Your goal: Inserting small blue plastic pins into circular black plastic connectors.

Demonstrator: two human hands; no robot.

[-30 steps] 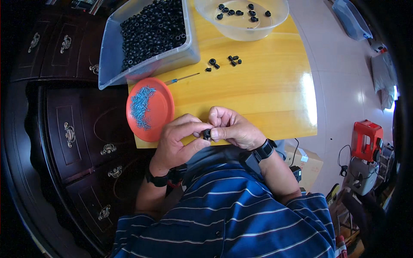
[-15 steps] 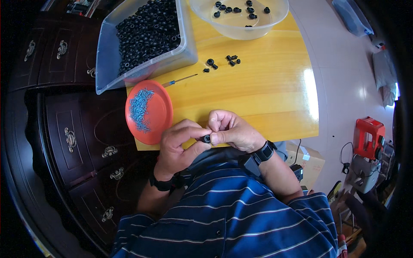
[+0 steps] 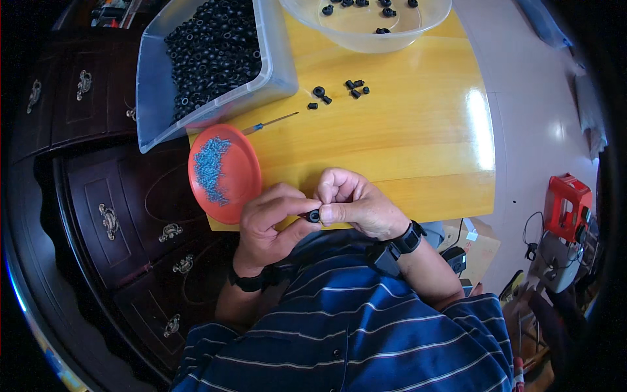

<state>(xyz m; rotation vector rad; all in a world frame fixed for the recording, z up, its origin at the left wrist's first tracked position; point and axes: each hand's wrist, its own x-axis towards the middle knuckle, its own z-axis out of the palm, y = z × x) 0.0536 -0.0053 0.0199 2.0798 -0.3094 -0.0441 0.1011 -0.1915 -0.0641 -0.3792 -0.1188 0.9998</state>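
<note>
Where the desk [image 3: 418, 130] ends at its near edge, both hands meet over it, pinched together on one small black ring [image 3: 314, 215]: left hand [image 3: 271, 222] with thumb and fingers closed on the ring from the left, right hand [image 3: 356, 204] curled and gripping it from the right, fingertips of both touching. Red dish [image 3: 225, 171], near left corner, overhanging the edge just beside the left hand, holds a heap of small blue-grey screws [image 3: 210, 168]. Clear bin [image 3: 153, 98], far left corner, filled with black rings. Small screwdriver [image 3: 269, 122] lies between bin and dish. Loose black parts [image 3: 338, 91], a few, scattered toward the far edge. Clear bowl [image 3: 366, 40], far edge, holds several more black parts.
</note>
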